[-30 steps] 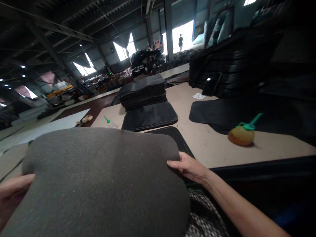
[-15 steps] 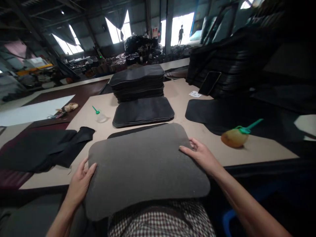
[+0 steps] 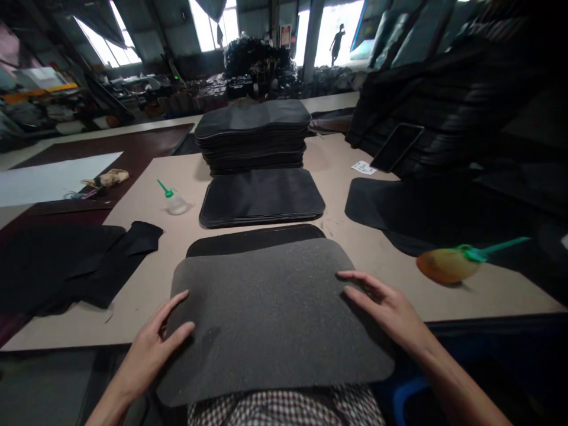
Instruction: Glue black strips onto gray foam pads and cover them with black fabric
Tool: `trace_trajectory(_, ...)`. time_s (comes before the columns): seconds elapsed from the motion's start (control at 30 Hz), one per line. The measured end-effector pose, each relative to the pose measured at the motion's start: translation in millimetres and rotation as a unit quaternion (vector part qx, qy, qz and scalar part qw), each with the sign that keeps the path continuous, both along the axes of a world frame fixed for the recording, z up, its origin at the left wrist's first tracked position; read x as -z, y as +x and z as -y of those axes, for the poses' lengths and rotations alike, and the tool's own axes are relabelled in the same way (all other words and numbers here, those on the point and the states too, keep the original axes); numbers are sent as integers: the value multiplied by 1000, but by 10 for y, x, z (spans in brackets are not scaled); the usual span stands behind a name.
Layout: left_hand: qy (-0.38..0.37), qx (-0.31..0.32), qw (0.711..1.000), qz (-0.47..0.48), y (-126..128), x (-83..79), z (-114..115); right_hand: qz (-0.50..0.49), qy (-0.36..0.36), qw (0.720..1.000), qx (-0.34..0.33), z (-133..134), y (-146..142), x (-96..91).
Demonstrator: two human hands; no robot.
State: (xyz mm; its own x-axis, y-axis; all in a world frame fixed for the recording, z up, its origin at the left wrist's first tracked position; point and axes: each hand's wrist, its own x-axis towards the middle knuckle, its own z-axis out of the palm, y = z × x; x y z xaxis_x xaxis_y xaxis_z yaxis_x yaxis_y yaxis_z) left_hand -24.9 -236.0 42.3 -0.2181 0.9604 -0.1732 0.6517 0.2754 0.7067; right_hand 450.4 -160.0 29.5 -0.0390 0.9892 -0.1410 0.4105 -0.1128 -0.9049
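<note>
A dark grey, round-cornered sheet [image 3: 270, 319] lies in front of me, its near edge overhanging the table toward my lap. My left hand [image 3: 155, 343] rests at its left edge, thumb and fingers apart over the top. At the right edge my right hand [image 3: 386, 307] is likewise open, fingertips on or just above the surface. Under the sheet's far side, part of a black sheet [image 3: 252, 241] shows. Beyond it lie a low stack of black sheets [image 3: 261, 198] and a taller stack of them [image 3: 252, 133].
A clear squeeze bottle [image 3: 176, 204] with a green spout stands left. An amber one [image 3: 448, 264] lies tilted at right. Black pieces [image 3: 93, 254] cover the left side. A phone [image 3: 397, 148] leans on a dark pile [image 3: 461, 112]. A distant person [image 3: 337, 44] is by the doorway.
My hands have loosened from the sheet's side edges, and their fingers now spread over its top. The sheet has come down flatter and nearer to me. The view has shifted slightly.
</note>
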Motion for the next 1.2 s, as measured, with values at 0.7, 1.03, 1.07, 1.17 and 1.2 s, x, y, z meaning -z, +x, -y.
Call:
trace_trajectory(0.7,39,-59,995,70,-171,-258,-727,-32,2,999,-32,-596,-41,-240)
trace_trajectory(1.03,26,-7,1000,-4,-55,-66,-811,-7,23,999,-37,-701,-247,-51)
trace_trajectory(1.07,18,-2,1000,0,-56,-73,-797,0,24,999,-45,-676,-245,-67)
trace_trajectory(1.17,-17,5,1000,22,-61,-124,-765,11,21,997,-68,-611,-227,-112)
trace_trajectory(1.2,-24,8,999,29,-66,-142,-760,12,21,997,-73,-592,-220,-122)
